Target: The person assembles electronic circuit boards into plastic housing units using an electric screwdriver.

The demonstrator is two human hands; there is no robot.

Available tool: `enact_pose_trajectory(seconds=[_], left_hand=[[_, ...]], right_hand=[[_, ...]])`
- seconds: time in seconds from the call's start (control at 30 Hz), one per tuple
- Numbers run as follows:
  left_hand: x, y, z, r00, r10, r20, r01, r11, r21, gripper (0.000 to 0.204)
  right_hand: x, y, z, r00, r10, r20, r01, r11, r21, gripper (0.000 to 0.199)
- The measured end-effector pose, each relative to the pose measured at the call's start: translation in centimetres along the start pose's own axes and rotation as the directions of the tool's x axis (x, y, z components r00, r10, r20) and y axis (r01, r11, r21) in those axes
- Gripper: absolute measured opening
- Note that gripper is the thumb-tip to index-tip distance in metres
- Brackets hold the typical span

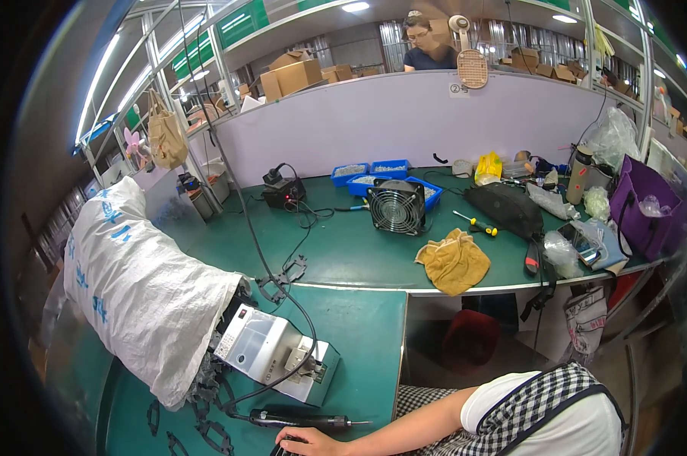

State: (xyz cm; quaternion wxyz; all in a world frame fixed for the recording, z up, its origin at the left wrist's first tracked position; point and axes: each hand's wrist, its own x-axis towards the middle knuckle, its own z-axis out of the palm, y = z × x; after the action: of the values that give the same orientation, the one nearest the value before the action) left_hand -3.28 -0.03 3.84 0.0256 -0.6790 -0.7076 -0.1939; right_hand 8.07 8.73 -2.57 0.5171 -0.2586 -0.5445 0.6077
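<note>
My right hand reaches in at the lower edge, its fingers curled down over something dark that the frame's edge cuts off. My left hand is out of view. Just above my right hand, a black electric screwdriver lies on the green bench, its bit pointing right. Behind it stands a white and grey screw feeder, with a cable hanging across it. Black plastic frame parts lie to the left. More of them spill from the mouth of a big white woven sack.
On the far bench are a small fan, blue trays of screws, a black power unit, a brown cloth, a yellow-handled screwdriver, a black pouch and a purple bag. A person is beyond the partition.
</note>
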Motion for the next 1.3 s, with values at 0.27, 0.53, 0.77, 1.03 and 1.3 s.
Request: enact_pose_trajectory(seconds=[0.27, 0.53, 0.77, 1.03, 1.3], left_hand=[[0.4, 0.3, 0.0, 0.999, -0.022, 0.037, 0.023, 0.999, -0.03, 0.091], [0.1, -1.3, 0.1, 0.987, -0.016, 0.16, 0.026, 0.998, -0.058, 0.094], [0.6, 0.2, -1.6, 0.958, -0.11, 0.266, 0.127, 0.991, -0.05, 0.094], [0.2, 0.0, -0.3, 0.995, -0.04, 0.089, 0.045, 0.998, -0.053, 0.09], [0.2, 0.1, -0.2, 1.0, 0.0, 0.029, 0.001, 0.999, -0.045, 0.087]], right_hand=[[0.3, 0.0, -0.4, 1.0, 0.01, 0.004, -0.011, 1.0, 0.013, 0.027], [-0.2, -0.9, 0.3, 0.995, 0.04, -0.091, -0.042, 0.999, -0.021, 0.019], [-0.2, -0.8, 0.3, 0.993, 0.045, -0.113, -0.047, 0.999, -0.014, 0.019], [0.0, -1.1, 0.1, 0.993, 0.004, -0.116, -0.004, 1.0, 0.0, 0.019], [0.2, 0.0, -0.1, 1.0, -0.012, -0.006, 0.012, 1.0, -0.007, 0.026]])
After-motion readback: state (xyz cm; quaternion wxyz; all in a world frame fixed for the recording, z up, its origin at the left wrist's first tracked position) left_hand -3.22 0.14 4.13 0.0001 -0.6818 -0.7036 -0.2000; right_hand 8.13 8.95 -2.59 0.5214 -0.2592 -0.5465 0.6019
